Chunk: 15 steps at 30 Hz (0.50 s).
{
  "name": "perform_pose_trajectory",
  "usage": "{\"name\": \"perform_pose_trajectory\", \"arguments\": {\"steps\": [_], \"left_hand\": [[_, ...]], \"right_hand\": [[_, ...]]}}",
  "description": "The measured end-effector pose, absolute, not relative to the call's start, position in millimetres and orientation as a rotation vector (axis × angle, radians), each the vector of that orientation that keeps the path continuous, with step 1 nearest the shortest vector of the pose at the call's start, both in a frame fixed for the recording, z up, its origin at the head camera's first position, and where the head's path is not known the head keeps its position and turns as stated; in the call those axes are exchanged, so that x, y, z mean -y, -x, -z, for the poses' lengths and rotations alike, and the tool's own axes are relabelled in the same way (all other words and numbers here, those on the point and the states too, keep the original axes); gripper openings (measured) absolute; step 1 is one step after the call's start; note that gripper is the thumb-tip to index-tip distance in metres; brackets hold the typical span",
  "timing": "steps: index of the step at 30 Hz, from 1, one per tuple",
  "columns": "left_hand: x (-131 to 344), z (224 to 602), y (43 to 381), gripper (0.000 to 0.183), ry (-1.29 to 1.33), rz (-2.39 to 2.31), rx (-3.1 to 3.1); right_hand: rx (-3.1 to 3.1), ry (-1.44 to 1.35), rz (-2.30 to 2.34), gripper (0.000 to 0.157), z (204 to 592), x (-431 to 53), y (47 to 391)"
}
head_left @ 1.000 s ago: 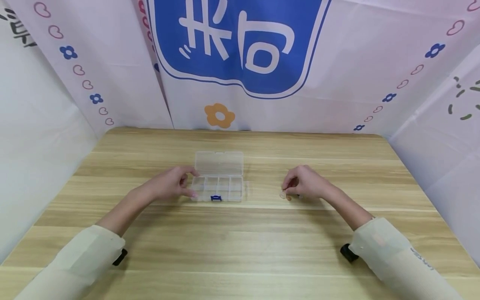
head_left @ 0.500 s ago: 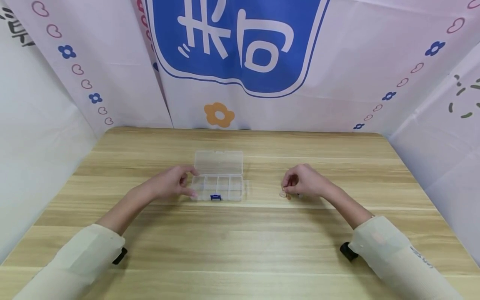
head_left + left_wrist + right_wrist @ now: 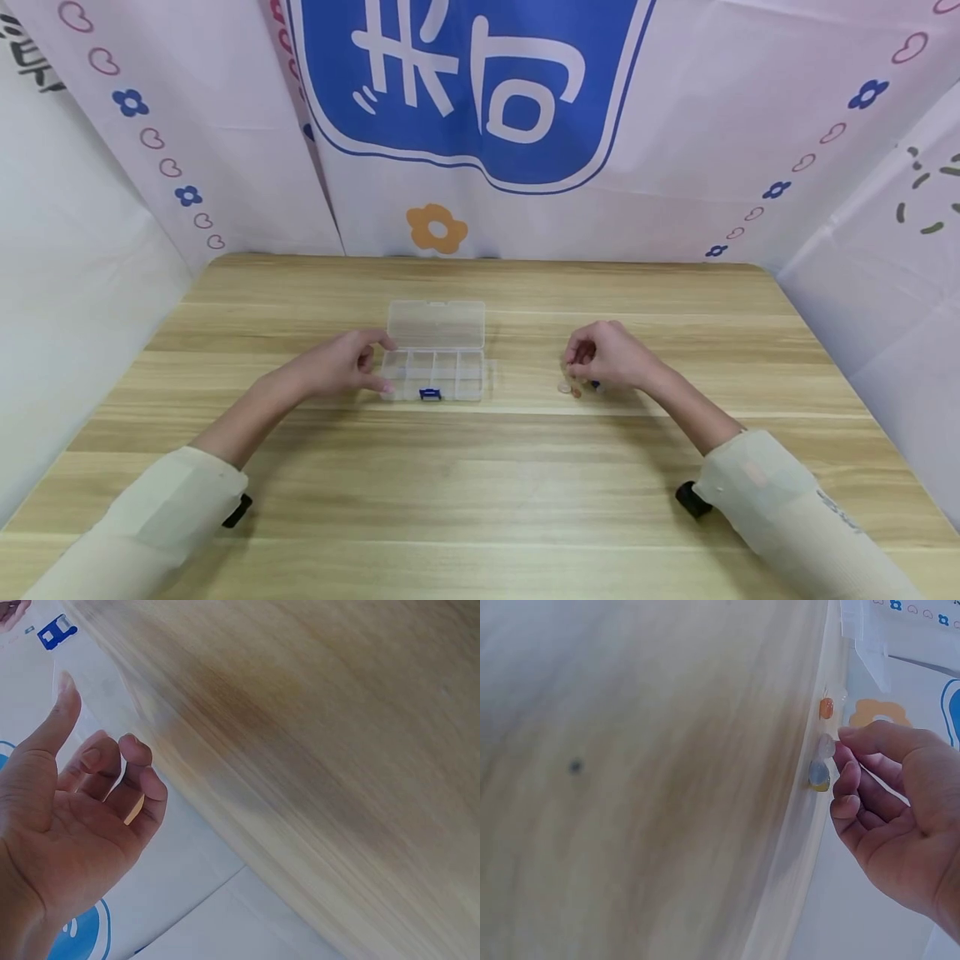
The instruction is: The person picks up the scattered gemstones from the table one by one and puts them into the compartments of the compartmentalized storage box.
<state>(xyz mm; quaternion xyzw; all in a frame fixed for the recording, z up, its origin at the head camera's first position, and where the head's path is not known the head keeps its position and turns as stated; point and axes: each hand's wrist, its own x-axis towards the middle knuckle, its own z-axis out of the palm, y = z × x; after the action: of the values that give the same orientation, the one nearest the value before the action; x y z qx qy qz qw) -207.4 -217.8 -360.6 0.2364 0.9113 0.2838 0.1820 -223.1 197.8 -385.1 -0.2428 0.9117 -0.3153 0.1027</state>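
A clear plastic compartment box (image 3: 470,392) with a blue latch (image 3: 430,394) lies on the table, its lid (image 3: 437,323) raised at the back. My left hand (image 3: 347,367) holds the box's left end, thumb at the front corner and index finger at the back. My right hand (image 3: 611,354) is above several small bead-like pieces and pinches a small translucent piece (image 3: 826,745) between thumb and index finger. Below it lie a clear piece (image 3: 564,387), an orange piece (image 3: 576,392) and a dark blue one (image 3: 596,385). The left wrist view shows the latch (image 3: 58,631) beyond the thumb.
The wood-grain table (image 3: 480,492) spreads around the box and hands. Behind it hangs a white printed cloth (image 3: 600,225) with a blue sign pattern. White cloth walls (image 3: 75,250) stand at both sides. Each sleeve has a black device (image 3: 692,500) beneath it.
My right hand has lifted slightly from the small pieces, so more of them show below it. My left hand stays at the box, which has not moved on the table.
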Motion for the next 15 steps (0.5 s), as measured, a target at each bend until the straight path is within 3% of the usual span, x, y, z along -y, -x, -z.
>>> {"name": "perform_pose_trajectory", "arguments": {"steps": [15], "left_hand": [[219.2, 362.6, 208.5, 0.061, -0.687, -0.822, -2.577]], "right_hand": [[-2.662, 0.749, 1.038, 0.002, 381.6, -194.7, 226.8]]}}
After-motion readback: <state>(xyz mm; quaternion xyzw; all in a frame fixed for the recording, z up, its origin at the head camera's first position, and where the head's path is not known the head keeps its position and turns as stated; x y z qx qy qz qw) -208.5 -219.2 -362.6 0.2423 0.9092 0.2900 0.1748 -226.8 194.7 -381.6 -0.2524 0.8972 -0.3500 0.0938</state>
